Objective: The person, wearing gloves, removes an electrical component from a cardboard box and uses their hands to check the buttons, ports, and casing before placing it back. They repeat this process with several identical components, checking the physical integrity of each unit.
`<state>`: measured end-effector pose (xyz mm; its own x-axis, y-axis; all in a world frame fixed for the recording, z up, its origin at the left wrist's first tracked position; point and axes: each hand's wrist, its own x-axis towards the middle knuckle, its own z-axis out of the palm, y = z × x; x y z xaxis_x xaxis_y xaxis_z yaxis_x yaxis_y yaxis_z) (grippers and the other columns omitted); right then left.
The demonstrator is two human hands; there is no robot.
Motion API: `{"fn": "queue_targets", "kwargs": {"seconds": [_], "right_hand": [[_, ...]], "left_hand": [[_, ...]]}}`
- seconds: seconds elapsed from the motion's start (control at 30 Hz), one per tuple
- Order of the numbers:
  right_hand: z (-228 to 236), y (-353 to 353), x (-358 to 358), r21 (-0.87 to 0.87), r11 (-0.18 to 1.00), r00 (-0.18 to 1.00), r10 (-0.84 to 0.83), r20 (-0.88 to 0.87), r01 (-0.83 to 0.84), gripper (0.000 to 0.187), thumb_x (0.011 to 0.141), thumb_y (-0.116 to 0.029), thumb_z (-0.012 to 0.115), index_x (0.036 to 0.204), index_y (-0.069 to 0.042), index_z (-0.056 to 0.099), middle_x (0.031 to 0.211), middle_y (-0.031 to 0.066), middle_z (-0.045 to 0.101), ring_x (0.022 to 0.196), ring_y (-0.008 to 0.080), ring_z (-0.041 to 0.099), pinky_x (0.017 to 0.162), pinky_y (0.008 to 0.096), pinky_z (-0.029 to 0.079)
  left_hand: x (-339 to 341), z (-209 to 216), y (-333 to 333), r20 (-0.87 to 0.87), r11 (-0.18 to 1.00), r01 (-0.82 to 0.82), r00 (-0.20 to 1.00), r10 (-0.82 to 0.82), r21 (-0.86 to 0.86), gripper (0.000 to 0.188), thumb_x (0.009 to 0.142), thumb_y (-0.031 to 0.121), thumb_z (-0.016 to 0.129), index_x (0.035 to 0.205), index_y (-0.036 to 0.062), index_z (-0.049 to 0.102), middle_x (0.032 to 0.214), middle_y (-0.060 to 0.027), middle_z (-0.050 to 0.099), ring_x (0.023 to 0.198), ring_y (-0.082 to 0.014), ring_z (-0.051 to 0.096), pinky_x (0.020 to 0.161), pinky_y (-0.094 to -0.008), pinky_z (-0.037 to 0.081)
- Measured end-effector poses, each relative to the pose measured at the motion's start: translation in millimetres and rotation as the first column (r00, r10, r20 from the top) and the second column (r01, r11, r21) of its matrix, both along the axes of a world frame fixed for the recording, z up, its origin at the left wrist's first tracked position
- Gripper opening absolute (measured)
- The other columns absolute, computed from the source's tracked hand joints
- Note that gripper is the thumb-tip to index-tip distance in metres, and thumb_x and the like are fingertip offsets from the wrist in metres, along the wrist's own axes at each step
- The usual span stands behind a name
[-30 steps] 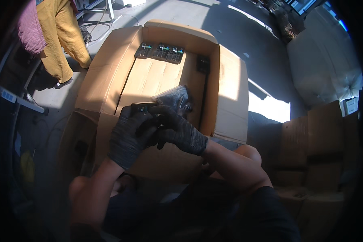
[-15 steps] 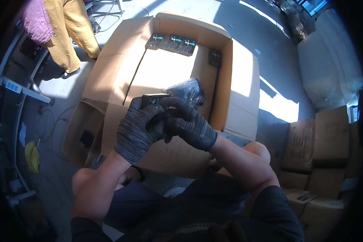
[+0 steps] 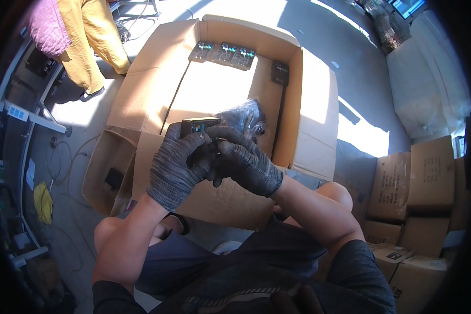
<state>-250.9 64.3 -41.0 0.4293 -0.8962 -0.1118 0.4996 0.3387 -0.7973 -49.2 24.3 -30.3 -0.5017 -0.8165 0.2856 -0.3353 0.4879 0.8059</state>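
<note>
Over the near side of a large cardboard box (image 3: 319, 112), my left hand (image 3: 174, 170) in a dark grey knit glove is closed around a small black box-shaped device (image 3: 200, 123) with a lighter top edge. My right hand (image 3: 254, 170), gloved alike, has its fingers bent in a pinch against the device's near side; whatever they grip is hidden. Just beyond my hands a clear plastic bag (image 3: 240, 115) lies inside the carton. At its far wall stand several dark clear-covered packs (image 3: 235, 56), and a black pack (image 3: 279, 73) rests by the right wall.
A smaller open carton (image 3: 107, 162) with a dark item inside adjoins the left. Stacked cartons (image 3: 429, 175) stand at right, below a large pale wrapped bundle (image 3: 426, 73). A person in yellow trousers (image 3: 94, 39) stands far left. A yellow cloth (image 3: 43, 203) and cables lie on the floor.
The black device has tilted and risen slightly, showing more of its side. My right fingers have shifted a little against it. The carton's contents have stayed in place.
</note>
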Motion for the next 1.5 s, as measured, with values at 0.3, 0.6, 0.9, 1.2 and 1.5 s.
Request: {"fn": "queue_targets", "kwargs": {"seconds": [0.3, 0.6, 0.9, 1.2, 1.5], "right_hand": [[-9.9, 2.5, -7.2, 0.047, 0.992, 0.991, -0.111, -0.077, 0.115, 0.031, 0.102, -0.013, 0.053, 0.132, -0.003, 0.049, 0.114, 0.0146, 0.066, 0.089, 0.0235, 0.070, 0.080, 0.0372, 0.061], [22.2, -8.5, -40.8, -0.054, 0.999, 0.854, -0.026, -0.519, -0.002, 0.030, 0.108, -0.027, 0.048, 0.125, -0.003, 0.056, 0.082, 0.0122, 0.071, 0.073, 0.0202, 0.072, 0.059, 0.0305, 0.058], [7.0, -5.3, -30.9, 0.132, 0.991, 0.999, -0.031, 0.037, 0.026, 0.044, 0.103, -0.027, 0.056, 0.139, -0.002, 0.053, 0.077, 0.0047, 0.060, 0.065, 0.0137, 0.059, 0.056, 0.0282, 0.049], [12.5, 6.2, -19.0, -0.237, 0.965, 0.942, -0.179, -0.284, 0.112, 0.035, 0.106, -0.024, 0.054, 0.133, -0.003, 0.055, 0.093, 0.0081, 0.067, 0.077, 0.0152, 0.065, 0.069, 0.0280, 0.056], [11.0, 2.5, -15.0, -0.208, 0.958, 0.739, -0.283, -0.612, 0.195, 0.024, 0.097, -0.024, 0.069, 0.105, -0.002, 0.068, 0.092, 0.0077, 0.072, 0.077, 0.0121, 0.067, 0.068, 0.0268, 0.056]], "left_hand": [[2.5, -0.4, -4.1, -0.117, 0.992, -0.065, 0.990, 0.077, 0.104, 0.026, 0.087, 0.011, 0.076, 0.110, 0.0038, 0.064, 0.109, -0.0089, 0.057, 0.094, -0.0181, 0.065, 0.080, -0.0320, 0.057], [15.0, -9.8, -9.7, -0.308, 0.903, 0.029, 0.944, 0.116, 0.428, 0.027, 0.091, 0.014, 0.075, 0.115, 0.0054, 0.063, 0.106, -0.0046, 0.063, 0.100, -0.0128, 0.062, 0.089, -0.0290, 0.052], [11.0, -8.2, -8.6, -0.280, 0.818, 0.029, 0.946, 0.164, 0.574, 0.029, 0.094, 0.017, 0.072, 0.119, 0.0048, 0.062, 0.110, -0.0037, 0.062, 0.105, -0.0116, 0.058, 0.093, -0.0280, 0.050], [10.0, -0.9, -3.9, -0.263, 0.926, -0.007, 0.958, 0.114, 0.377, 0.022, 0.091, 0.012, 0.074, 0.111, 0.0068, 0.064, 0.103, -0.0025, 0.061, 0.095, -0.0118, 0.061, 0.085, -0.0284, 0.053], [2.4, 2.6, 1.8, -0.163, 0.969, -0.125, 0.973, 0.161, 0.211, 0.026, 0.086, 0.011, 0.079, 0.108, 0.0064, 0.065, 0.108, -0.0064, 0.059, 0.094, -0.0145, 0.064, 0.082, -0.0292, 0.055]]}}
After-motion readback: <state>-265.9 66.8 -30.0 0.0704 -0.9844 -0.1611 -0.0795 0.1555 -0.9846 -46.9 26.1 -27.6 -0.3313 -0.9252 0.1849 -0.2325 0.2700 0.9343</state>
